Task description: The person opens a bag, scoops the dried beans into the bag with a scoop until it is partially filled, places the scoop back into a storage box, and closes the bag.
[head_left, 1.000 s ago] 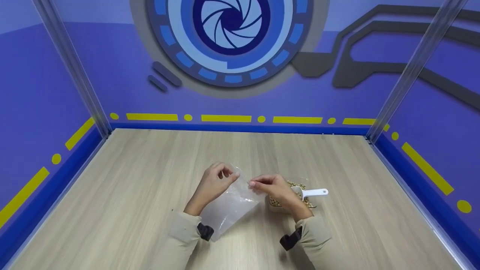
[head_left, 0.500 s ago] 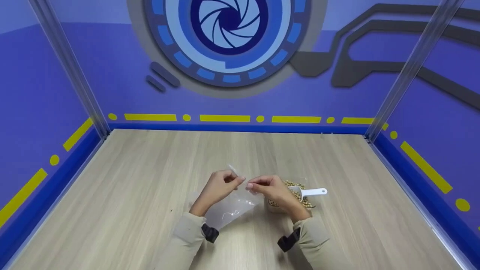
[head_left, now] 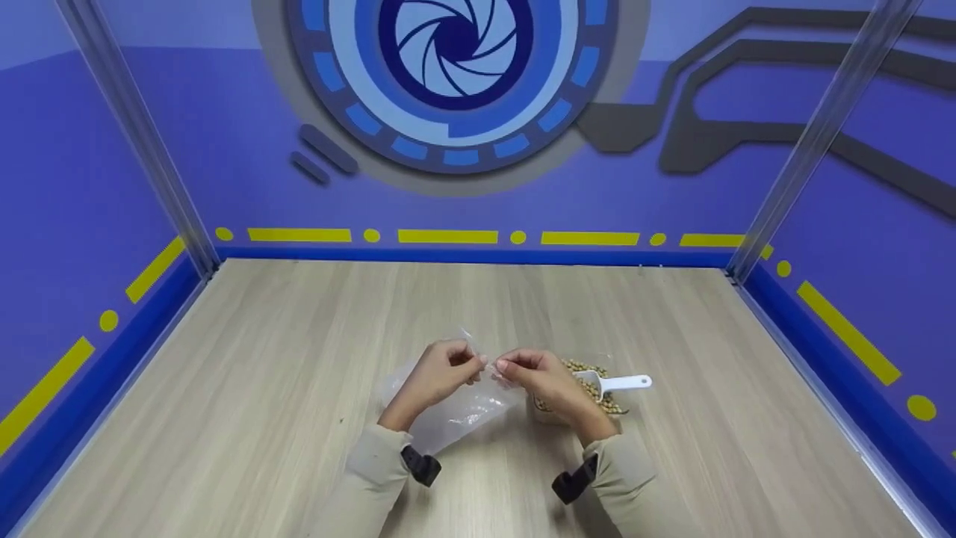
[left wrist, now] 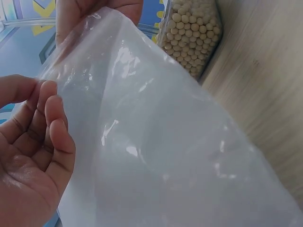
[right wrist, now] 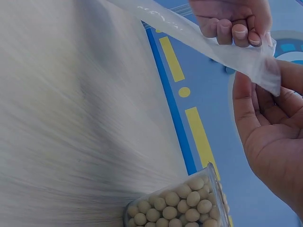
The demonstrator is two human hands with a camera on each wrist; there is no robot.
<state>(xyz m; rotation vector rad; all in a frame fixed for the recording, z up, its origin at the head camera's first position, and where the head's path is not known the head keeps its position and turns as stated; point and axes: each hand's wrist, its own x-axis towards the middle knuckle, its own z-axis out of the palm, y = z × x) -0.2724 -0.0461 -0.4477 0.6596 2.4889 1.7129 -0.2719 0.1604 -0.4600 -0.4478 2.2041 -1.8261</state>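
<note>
Above the wooden table (head_left: 299,359), from the head view: clear plastic bag (head_left: 455,407) held up between left hand (head_left: 437,373) and right hand (head_left: 541,377), both pinching its top edge near the middle of the table. Long axis slanting from that pinched edge down toward the near left, mouth end pointing away, closed end trailing toward the left sleeve. Just right of the bag, a clear tub of beans (head_left: 597,392) with a white scoop (head_left: 624,383) resting in it.

From the left wrist: thin, limp film, creased and glossy (left wrist: 156,142); probably very light, slippery, easily torn. Left fingertips (left wrist: 49,101) curled onto one corner. Bean tub (left wrist: 191,33) beyond.

From the right wrist: top strip of the bag (right wrist: 199,38) stretched taut, pinched by the left fingers (right wrist: 232,26) above and the right hand (right wrist: 270,127) below. Best grip likely right there, one layer per hand at the stiffer rim.
</note>
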